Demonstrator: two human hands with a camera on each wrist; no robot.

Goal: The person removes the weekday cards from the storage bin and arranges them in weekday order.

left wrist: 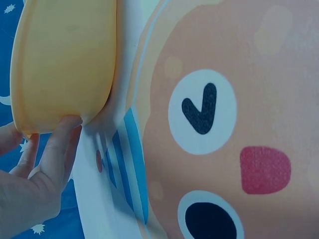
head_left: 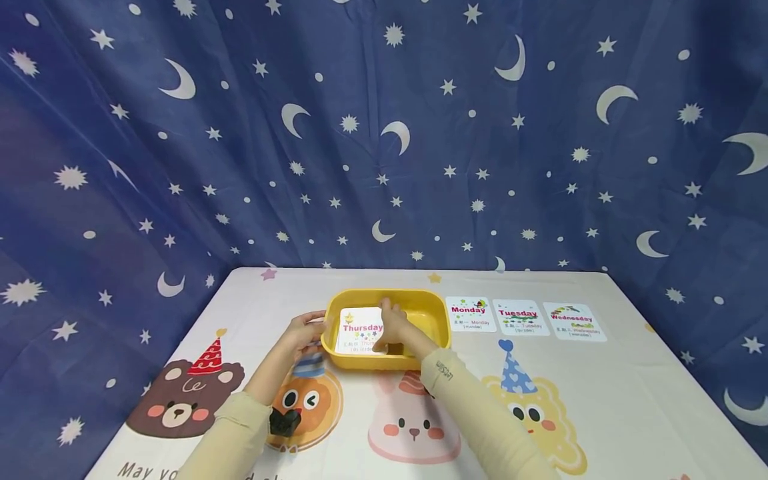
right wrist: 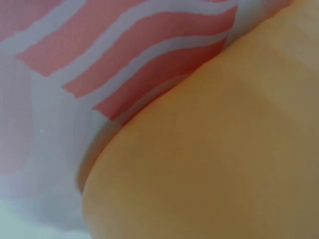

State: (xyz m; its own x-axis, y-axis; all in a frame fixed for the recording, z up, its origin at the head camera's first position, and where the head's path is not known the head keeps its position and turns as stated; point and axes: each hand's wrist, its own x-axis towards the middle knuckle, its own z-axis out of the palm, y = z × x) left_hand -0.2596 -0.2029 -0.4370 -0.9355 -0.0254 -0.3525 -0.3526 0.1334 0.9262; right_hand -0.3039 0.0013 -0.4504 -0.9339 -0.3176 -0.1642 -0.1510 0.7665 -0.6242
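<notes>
A yellow plastic tray stands on the table with a white "Thursday" card lying face up in its left part. At the tray's left end my left hand grips the wall and rim, the fingers against its outside in the left wrist view. My right hand reaches into the tray and holds the card at its right side, with thumb and fingers spread along that edge. Part of the card is hidden under this hand. The right wrist view shows only the tray's outer wall, close up.
Right of the tray lie a "Monday" card, a "Tuesday" card and a "Wednesday" card in a row. A cartoon-printed white cloth covers the table. A blue curtain with moons and stars hangs behind.
</notes>
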